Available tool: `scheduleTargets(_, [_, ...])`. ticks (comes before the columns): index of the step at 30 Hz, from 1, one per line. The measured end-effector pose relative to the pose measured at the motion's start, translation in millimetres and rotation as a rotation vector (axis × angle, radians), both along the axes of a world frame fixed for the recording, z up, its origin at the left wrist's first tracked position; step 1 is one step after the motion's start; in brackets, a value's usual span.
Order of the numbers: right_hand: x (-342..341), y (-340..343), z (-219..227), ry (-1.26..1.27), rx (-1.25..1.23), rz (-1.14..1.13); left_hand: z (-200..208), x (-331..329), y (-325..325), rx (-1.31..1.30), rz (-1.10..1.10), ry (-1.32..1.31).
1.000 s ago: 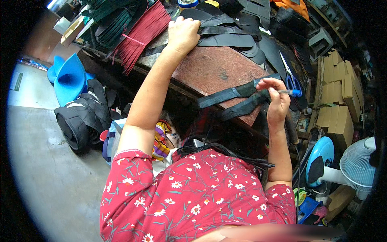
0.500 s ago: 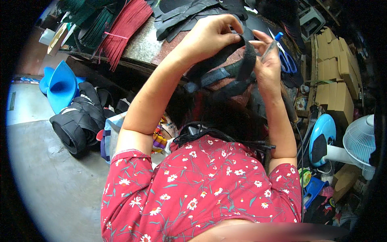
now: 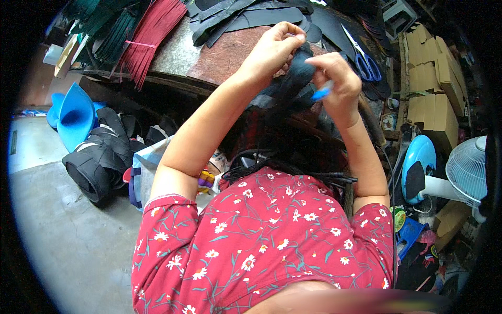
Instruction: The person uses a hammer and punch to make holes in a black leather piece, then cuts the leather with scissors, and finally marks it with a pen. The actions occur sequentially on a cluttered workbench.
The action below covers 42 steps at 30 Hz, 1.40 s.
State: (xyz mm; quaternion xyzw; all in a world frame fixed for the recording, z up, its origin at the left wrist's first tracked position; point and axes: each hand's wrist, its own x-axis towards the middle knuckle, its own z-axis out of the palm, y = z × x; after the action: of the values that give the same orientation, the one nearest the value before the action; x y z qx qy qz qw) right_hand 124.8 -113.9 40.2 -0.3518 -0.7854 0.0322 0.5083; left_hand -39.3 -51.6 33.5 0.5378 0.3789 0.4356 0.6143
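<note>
My left hand (image 3: 276, 51), raised above the workbench, pinches a dark fabric strip (image 3: 296, 70) between thumb and fingers. The strip hangs in folds between my two hands. Close to its right side, my right hand (image 3: 340, 83) is curled round a pen, most of it hidden in the fingers. Only the pen's blue end (image 3: 322, 91) shows, smeared by motion and pointing down to the left. Whether the right fingertips touch the strip I cannot tell.
Flat black cut pieces (image 3: 256, 20) lie on the bench behind my hands, with blue-handled scissors (image 3: 366, 65) to the right. A red bundle of strips (image 3: 151, 39) is at the back left. Cardboard boxes (image 3: 431, 112) and a fan (image 3: 465, 172) stand right, black rolls (image 3: 99, 165) left.
The pen has swung in my right hand: its blue end pointed up and now points down-left. My right hand has closed more, and the strip's open loop has been drawn together.
</note>
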Motion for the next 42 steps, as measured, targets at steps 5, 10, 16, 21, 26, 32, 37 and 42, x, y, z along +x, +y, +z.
scheduleTargets(5, [14, 0, -4, 0.950, -0.674, 0.334, 13, -3, -11, 1.133, 0.216, 0.427])
scheduleTargets(10, [16, -4, -9, 1.113, -0.833, 0.416, 21, -6, -36, 0.518, 0.002, 0.398])
scheduleTargets(16, [20, -4, -9, 0.979, -0.573, 0.250, 27, -16, -39, 0.508, -0.088, 0.424])
scheduleTargets(21, [40, -3, -2, 0.980, -0.713, 0.196, 21, -29, -35, 0.386, -0.063, 0.449])
scheduleTargets(26, [37, -7, -8, 0.912, -0.599, 0.041, 14, -23, -35, 0.377, 0.078, 0.449])
scheduleTargets(32, [6, -16, -19, 0.483, -0.422, -0.057, 11, 6, -54, 0.360, 0.176, 0.268])
scheduleTargets(37, [5, -18, -14, 0.475, -0.375, 0.002, 10, 6, -57, 0.358, 0.167, 0.243])
scheduleTargets(42, [6, -18, -13, 0.437, -0.358, -0.025, 6, 7, -57, 0.335, 0.148, 0.222])
